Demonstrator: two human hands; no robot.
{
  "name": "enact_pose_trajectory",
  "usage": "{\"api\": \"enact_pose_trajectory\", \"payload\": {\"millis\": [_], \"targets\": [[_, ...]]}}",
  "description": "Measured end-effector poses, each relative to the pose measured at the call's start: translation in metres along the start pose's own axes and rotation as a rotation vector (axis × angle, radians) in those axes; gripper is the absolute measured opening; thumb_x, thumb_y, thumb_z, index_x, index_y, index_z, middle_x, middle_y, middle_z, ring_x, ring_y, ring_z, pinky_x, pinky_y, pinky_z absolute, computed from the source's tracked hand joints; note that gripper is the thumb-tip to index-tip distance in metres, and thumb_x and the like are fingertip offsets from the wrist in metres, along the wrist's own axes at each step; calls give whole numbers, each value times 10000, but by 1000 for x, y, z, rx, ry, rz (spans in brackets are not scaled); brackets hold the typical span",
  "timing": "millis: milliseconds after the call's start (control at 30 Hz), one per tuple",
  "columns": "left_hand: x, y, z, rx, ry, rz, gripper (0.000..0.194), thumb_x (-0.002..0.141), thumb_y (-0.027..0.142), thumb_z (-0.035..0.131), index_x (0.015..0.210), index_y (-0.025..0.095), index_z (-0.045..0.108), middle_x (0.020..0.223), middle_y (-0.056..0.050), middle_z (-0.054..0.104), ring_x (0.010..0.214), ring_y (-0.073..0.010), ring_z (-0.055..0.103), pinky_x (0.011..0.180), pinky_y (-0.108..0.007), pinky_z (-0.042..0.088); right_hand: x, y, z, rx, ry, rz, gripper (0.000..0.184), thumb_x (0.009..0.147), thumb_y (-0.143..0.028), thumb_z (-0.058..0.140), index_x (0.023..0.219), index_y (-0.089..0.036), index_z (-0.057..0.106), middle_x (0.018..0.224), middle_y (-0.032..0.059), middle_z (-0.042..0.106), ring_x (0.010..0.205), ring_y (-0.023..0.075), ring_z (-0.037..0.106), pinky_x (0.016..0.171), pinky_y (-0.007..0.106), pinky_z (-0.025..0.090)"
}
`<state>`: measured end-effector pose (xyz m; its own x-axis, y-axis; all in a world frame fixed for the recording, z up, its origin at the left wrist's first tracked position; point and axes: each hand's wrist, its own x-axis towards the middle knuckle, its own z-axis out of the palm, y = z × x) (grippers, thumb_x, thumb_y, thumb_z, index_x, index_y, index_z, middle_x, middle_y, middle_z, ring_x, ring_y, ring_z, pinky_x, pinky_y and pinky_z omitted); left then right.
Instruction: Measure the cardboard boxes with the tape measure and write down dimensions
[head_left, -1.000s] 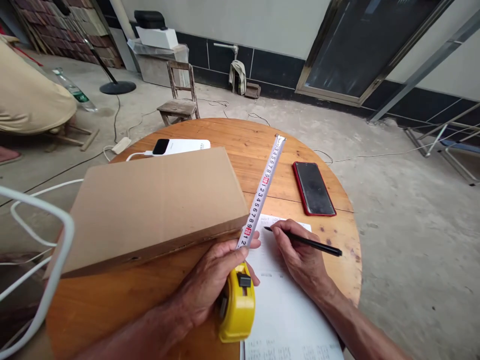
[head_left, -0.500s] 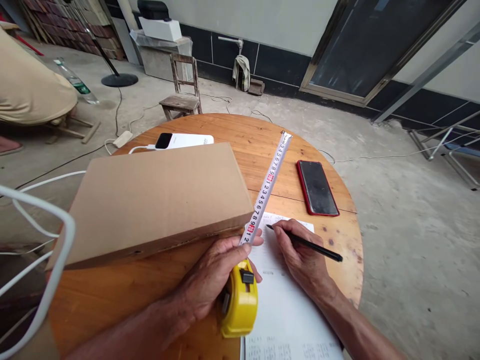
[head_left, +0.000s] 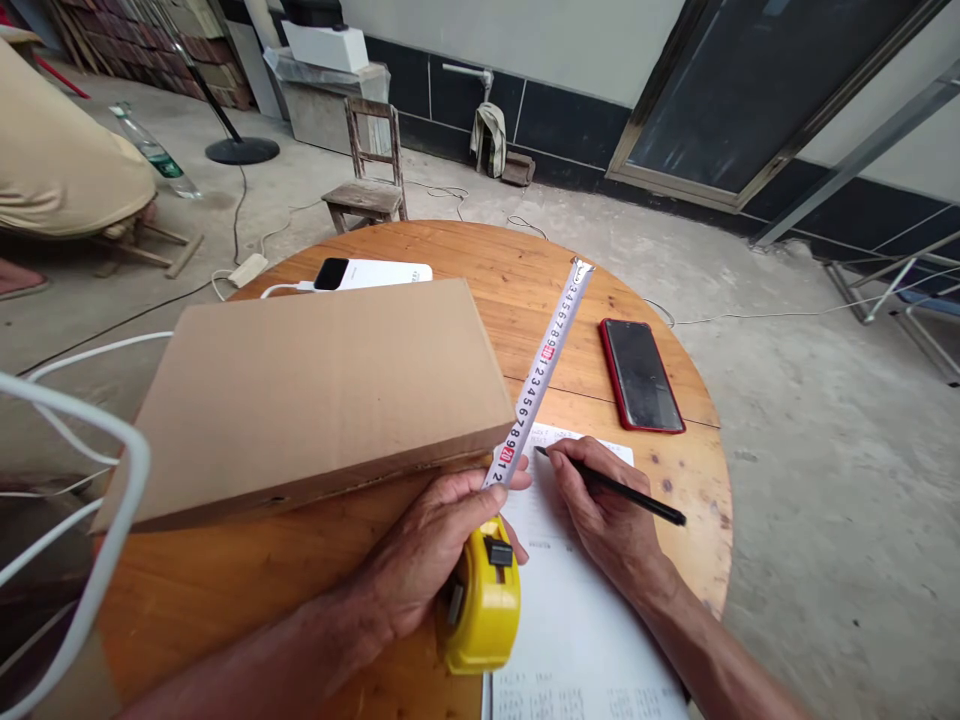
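Note:
My left hand (head_left: 424, 550) grips a yellow tape measure (head_left: 482, 600) at the near right corner of a flat cardboard box (head_left: 315, 385). Its white blade (head_left: 544, 368) runs out along the box's right side toward the far edge of the round wooden table (head_left: 225, 590). My right hand (head_left: 607, 515) holds a black pen (head_left: 611, 485), tip down on a white sheet of paper (head_left: 577, 620) with faint printed lines. The two hands sit close together, thumb of the left touching the blade.
A red-cased phone (head_left: 641, 375) lies face up right of the blade. A white power bank (head_left: 371, 273) with a cable sits behind the box. White cables (head_left: 90, 500) loop at the left. A small wooden chair (head_left: 367, 180) stands on the concrete floor beyond.
The view has drifted slightly, so everything sits a little higher and to the right. Both hands keep their grips and places; the pen tip stays on the paper.

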<state>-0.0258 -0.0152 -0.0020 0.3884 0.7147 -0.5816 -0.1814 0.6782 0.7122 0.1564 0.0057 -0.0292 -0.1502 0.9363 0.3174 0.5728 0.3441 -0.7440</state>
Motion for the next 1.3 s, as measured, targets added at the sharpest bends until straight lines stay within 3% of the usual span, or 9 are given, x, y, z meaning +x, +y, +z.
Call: {"api": "enact_pose_trajectory", "payload": {"millis": [833,1300], "targets": [[0,1,-2,-3,-20,4,450,853,369,503,1238,143,560,676,-67,707,523,-119,509,573,-242,380,1,1,-1,5,-38,8,112,880,-182,505,837,-177,609,718,13,584,618,123,522,576,252,421],[4,-1,-3,-16,-20,-1,437,847,356,531,1229,147,571,700,-65,711,561,-124,524,561,-227,384,-4,6,-2,24,52,79,100,876,-209,530,809,-195,603,652,-14,554,551,104,485,527,234,391]]}}
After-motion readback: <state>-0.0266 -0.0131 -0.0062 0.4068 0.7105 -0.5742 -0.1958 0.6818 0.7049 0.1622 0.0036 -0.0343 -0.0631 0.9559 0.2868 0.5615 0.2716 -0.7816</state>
